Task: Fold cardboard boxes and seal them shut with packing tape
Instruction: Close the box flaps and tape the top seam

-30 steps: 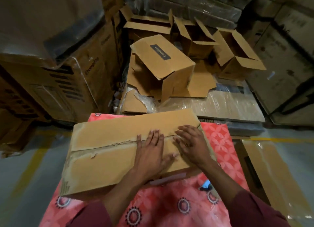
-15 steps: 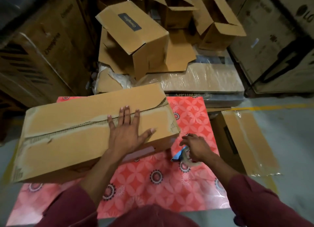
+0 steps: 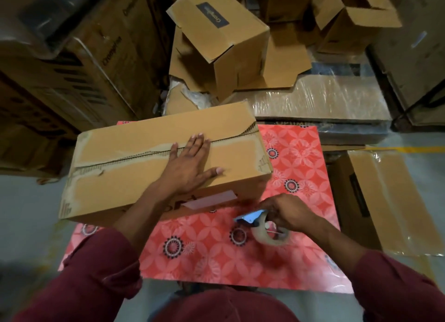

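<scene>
Leaving the flaps, the right hand (image 3: pixel 286 211) has dropped to the bench's (image 3: pixel 296 148) near right part, fingers clenched round the tape dispenser (image 3: pixel 262 225); the left hand (image 3: pixel 190 165) stays flat, fingers released, pinning the box (image 3: pixel 134 177) seam at the bench's far left, ready for taping.

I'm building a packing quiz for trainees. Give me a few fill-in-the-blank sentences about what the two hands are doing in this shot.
1. The left hand lies flat on top of the ____.
2. The right hand grips the tape ____.
3. The box rests on a ____ patterned mat.
4. The seam between the box's top flaps is not yet ____.

Missing words: box; dispenser; red; taped
</scene>
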A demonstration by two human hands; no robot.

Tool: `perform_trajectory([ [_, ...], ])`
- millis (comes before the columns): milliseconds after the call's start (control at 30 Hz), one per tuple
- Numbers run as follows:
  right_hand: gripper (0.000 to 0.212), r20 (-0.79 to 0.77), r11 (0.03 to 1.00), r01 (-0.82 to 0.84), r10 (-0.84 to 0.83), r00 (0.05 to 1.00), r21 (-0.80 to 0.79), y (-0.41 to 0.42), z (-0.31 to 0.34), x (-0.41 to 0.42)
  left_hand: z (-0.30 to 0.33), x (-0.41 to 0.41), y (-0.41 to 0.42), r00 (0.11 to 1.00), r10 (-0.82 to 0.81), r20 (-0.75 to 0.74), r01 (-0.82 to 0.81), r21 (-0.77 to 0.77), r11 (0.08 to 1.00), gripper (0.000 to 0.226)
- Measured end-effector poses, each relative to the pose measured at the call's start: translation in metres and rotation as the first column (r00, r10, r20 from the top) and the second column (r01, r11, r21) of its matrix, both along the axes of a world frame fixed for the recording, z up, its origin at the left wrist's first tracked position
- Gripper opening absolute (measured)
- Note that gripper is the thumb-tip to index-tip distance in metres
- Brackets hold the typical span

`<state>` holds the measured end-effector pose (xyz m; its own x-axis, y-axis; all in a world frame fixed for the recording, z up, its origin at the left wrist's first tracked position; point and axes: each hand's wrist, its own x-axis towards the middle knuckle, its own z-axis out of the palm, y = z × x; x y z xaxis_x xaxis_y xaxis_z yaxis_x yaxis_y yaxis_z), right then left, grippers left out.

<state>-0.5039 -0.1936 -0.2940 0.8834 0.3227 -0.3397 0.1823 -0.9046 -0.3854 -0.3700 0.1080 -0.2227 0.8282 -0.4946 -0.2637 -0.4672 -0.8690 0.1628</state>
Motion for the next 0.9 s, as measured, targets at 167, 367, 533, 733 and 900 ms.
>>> perform_trajectory([
  [167,0.030,0.056,0.899,0.071,-0.105,0.993,0.431,0.091,0.066,-0.011,0.003,-0.002,0.084,0.991,0.122,0.050,-0.124,0.030,0.992,0.108],
  [367,0.018,0.198,0.863,0.026,-0.145,0.969,0.504,0.199,0.124,0.031,-0.002,-0.009,0.243,0.924,0.364,0.113,-0.373,0.067,0.926,0.112],
  [533,0.038,0.321,0.868,-0.041,-0.139,0.937,0.494,0.272,0.163,0.101,-0.012,-0.008,0.289,0.940,0.339,0.042,-0.336,-0.072,0.939,0.126],
  [733,0.046,0.447,0.968,-0.019,-0.098,0.889,0.250,0.319,0.163,0.167,-0.020,-0.002,0.289,0.938,0.345,0.024,-0.340,-0.125,0.932,0.106],
  [900,0.050,0.490,0.992,-0.054,-0.008,0.872,0.113,0.325,0.152,0.180,0.005,-0.001,0.283,0.818,0.524,0.238,-0.261,-0.658,0.706,0.071],
])
